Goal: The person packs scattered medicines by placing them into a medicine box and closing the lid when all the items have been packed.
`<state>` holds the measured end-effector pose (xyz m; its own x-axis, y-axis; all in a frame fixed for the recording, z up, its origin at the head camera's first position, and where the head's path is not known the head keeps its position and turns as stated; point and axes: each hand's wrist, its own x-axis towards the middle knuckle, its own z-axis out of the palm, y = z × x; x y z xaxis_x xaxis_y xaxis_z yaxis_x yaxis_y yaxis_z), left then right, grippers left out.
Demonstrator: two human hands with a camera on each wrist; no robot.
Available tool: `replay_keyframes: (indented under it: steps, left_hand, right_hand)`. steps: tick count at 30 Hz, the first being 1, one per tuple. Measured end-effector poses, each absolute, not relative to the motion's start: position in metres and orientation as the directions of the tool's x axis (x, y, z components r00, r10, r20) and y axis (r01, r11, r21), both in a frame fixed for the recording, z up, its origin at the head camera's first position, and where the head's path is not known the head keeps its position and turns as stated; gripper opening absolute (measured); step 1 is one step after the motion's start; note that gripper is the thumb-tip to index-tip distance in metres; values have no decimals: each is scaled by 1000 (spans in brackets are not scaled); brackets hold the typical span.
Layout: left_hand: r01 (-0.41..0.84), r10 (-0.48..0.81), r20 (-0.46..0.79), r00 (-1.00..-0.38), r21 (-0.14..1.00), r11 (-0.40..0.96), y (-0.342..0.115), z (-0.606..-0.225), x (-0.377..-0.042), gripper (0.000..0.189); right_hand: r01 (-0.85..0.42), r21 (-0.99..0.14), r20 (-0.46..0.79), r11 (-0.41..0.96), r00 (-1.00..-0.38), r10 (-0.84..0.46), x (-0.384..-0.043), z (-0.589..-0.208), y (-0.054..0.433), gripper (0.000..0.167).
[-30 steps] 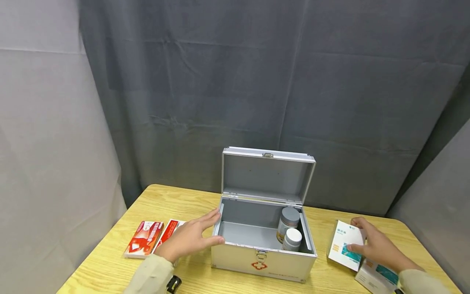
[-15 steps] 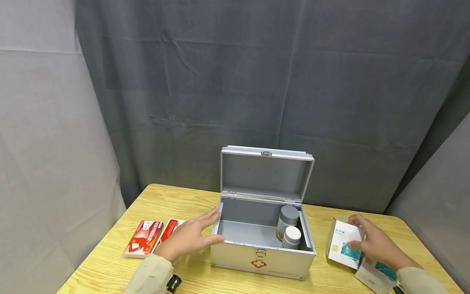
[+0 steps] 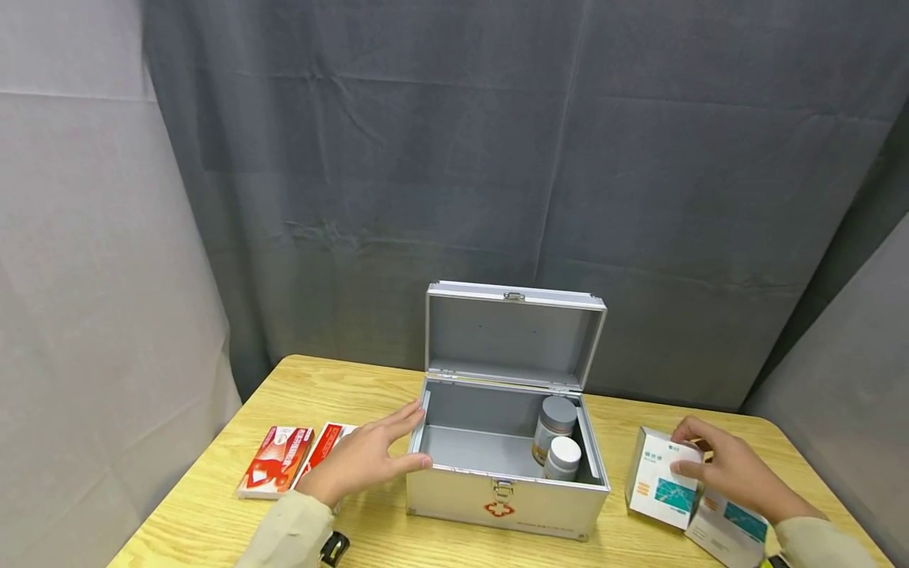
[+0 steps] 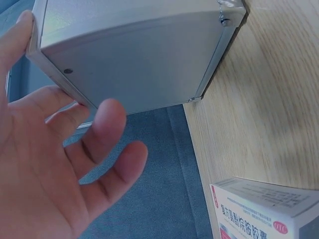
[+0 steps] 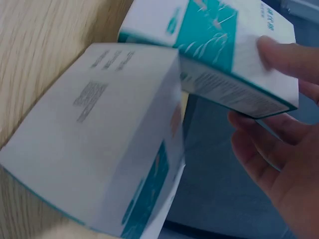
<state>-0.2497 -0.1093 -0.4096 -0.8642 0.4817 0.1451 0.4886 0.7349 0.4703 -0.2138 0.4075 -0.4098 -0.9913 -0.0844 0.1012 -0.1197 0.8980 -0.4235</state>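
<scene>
At the right, my right hand (image 3: 724,465) holds a white-and-teal medicine box (image 3: 656,481) between the thumb on its front and the fingers behind its upper edge. A similar medicine box (image 3: 727,530) stands next to it, partly behind the wrist; the right wrist view shows both boxes overlapping. My left hand (image 3: 372,456) rests at the left rim of a silver first-aid case (image 3: 497,505), its fingers loosely extended, as the left wrist view also shows. The case's lid (image 3: 518,335) is raised. Inside, a grey-capped bottle (image 3: 556,422) and a white-capped bottle (image 3: 563,457) stand against the right wall.
Left of the case, a red medicine box (image 3: 277,461) and a white-and-red medicine box (image 3: 323,450) lie on the wooden table (image 3: 341,383), the second partly hidden by my left hand. A grey curtain (image 3: 398,197) hangs behind the table.
My right hand has shifted the held box slightly left and turned it, so more of its left side shows. The left hand has stayed at the case rim.
</scene>
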Motion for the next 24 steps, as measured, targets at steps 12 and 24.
replay_keyframes:
  steps: [12, 24]
  left_hand:
    - [486, 474, 155, -867, 476, 733, -109, -410, -249, 76]
    - [498, 481, 166, -861, 466, 731, -110, -412, -249, 77]
  right_hand:
    - [-208, -374, 215, 904, -967, -134, -203, -408, 389, 27]
    - [-172, -365, 150, 915, -981, -125, -205, -414, 394, 60]
